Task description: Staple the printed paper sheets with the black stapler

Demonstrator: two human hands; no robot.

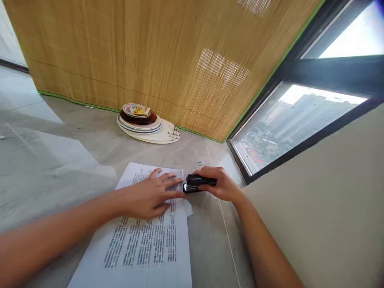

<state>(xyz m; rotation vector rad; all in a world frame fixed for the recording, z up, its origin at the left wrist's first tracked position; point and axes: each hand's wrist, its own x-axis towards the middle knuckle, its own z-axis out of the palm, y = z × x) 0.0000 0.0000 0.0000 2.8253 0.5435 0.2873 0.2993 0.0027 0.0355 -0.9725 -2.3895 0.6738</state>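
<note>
Printed sheets of paper lie on the grey tiled floor in front of me. My left hand rests flat on the upper part of the paper, fingers stretched out toward the right edge. My right hand is wrapped round a black stapler, whose mouth sits at the paper's upper right edge, right by my left fingertips.
A stack of plates with a small patterned dish on top stands on the floor by the bamboo blind. A low window with a dark frame is at the right, beside a beige wall.
</note>
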